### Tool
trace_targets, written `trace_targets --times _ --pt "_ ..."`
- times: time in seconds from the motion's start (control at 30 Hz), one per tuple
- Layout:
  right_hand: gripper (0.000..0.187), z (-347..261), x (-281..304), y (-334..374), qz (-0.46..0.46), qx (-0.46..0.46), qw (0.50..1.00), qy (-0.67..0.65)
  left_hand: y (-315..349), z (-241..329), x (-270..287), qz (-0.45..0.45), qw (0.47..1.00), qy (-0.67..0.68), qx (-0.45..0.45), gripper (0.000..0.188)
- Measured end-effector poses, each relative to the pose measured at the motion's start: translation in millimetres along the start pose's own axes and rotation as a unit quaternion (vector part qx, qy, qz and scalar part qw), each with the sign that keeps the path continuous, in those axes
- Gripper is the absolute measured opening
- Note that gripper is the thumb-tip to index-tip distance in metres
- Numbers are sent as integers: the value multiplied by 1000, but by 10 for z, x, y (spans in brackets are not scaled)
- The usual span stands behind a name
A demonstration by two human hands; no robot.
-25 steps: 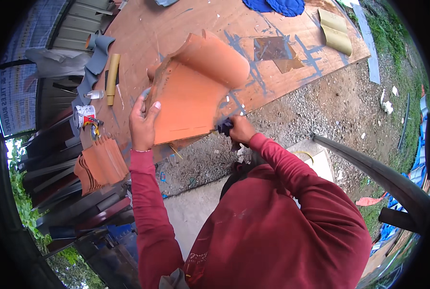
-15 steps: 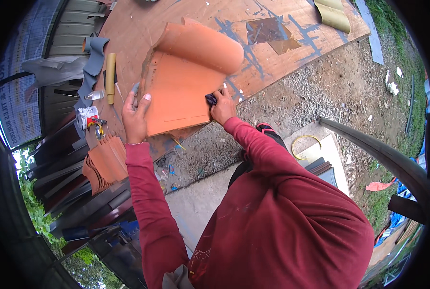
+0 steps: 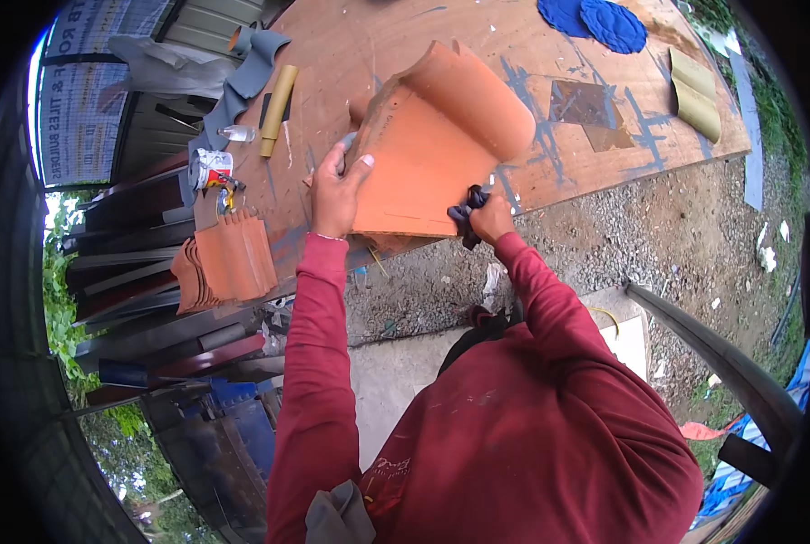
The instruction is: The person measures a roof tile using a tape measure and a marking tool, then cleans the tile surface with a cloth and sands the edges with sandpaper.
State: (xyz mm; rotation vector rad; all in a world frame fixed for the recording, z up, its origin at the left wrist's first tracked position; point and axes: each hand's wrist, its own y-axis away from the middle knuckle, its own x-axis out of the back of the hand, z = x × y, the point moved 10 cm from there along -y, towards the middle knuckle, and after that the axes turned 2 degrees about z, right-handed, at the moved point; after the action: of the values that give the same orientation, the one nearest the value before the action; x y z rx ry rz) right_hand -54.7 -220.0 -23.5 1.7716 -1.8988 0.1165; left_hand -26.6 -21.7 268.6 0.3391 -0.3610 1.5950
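Observation:
An orange roof tile (image 3: 419, 168) with a rounded roll along its far right side lies tilted over the near part of a wooden table (image 3: 332, 54). My left hand (image 3: 337, 195) grips its left edge, thumb on the upper face and fingers around the side. A dark crumpled cloth (image 3: 466, 218) is bunched in my right hand (image 3: 493, 218), at the tile's near right corner. Part of the cloth hangs past the tile's edge. The underside of the tile and what supports it are hidden.
Left of the tile stand stacked orange tiles (image 3: 234, 258), a paint tub (image 3: 213, 170), a clear bottle (image 3: 236, 133) and a yellow tile piece (image 3: 279, 109). Far right are blue round cloths (image 3: 612, 25) and a tan tile (image 3: 693, 95). A dark post (image 3: 713, 349) rises at right.
The view has swung left, so the table and tile sit further right in it. The cloth has opened out more in my right hand at the tile's corner. My left hand keeps its grip.

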Motion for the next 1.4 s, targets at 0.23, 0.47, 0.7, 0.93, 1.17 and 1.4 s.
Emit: trace_targets --times 0.23,0.47,0.7,0.93,1.17,1.4 --pt "29 373 479 161 -125 -31 984 -122 -31 -137 98 -20 999 28 -10 57" --pt "49 390 -989 1059 -348 -362 694 -516 -206 -111 106 -25 955 -295 28 63" --pt "31 323 -1066 824 -197 -320 617 -692 -473 -545 172 -55 977 -204 32 48" --pt "38 360 -672 920 -131 -218 759 -600 -870 -1748 529 -121 983 -118 69 44" --pt "49 -508 110 1150 72 -115 804 -579 -987 -2182 431 -183 937 -296 26 52" --pt "30 -978 -458 1323 82 -197 749 -627 -1499 -1674 551 -329 827 -455 -28 70"
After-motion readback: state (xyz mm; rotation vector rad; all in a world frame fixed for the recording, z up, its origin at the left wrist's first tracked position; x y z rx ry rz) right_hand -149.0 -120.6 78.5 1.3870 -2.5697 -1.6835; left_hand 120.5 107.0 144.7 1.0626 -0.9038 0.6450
